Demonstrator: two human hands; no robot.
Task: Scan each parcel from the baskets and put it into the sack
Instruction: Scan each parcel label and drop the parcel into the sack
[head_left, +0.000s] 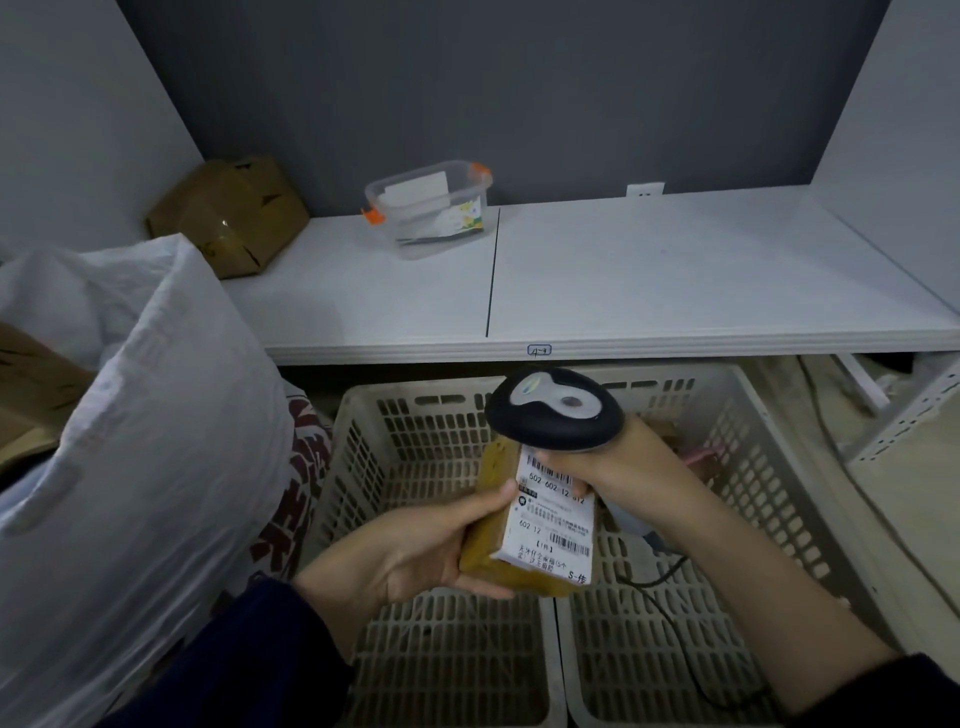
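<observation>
- A parcel sorting or storage room is indicated.
- A white shelf (675, 270) is marked on its front edge with a handwritten bay tag (538, 351).
- Slotted plastic baskets (395, 395) are set below it, and a large white woven sack (171, 415) is placed beside them.
- A brown parcel (493, 540) with a printed shipping label (558, 519) is held close to a barcode scanner (553, 408).
- A taped cardboard box (228, 215) is kept in the shelf's corner.
</observation>
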